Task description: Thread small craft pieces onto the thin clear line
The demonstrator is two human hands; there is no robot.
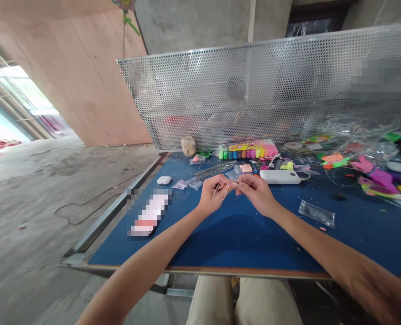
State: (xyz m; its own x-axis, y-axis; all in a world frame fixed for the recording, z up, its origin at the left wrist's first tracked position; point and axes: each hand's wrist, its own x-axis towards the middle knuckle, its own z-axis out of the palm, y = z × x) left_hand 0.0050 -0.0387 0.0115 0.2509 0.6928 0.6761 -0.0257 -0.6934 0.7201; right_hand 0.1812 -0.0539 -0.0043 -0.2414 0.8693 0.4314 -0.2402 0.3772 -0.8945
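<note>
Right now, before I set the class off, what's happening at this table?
A person's left hand holds a thin, pale strand, its fingertips close to those of the right hand; the finer detail is too small to tell. Behind them on the blue table lie thin rods and a pack of colourful pieces.

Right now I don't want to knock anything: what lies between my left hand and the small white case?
The head view shows a purple packet by the white case and a clear bag nearer the left hand.
</note>
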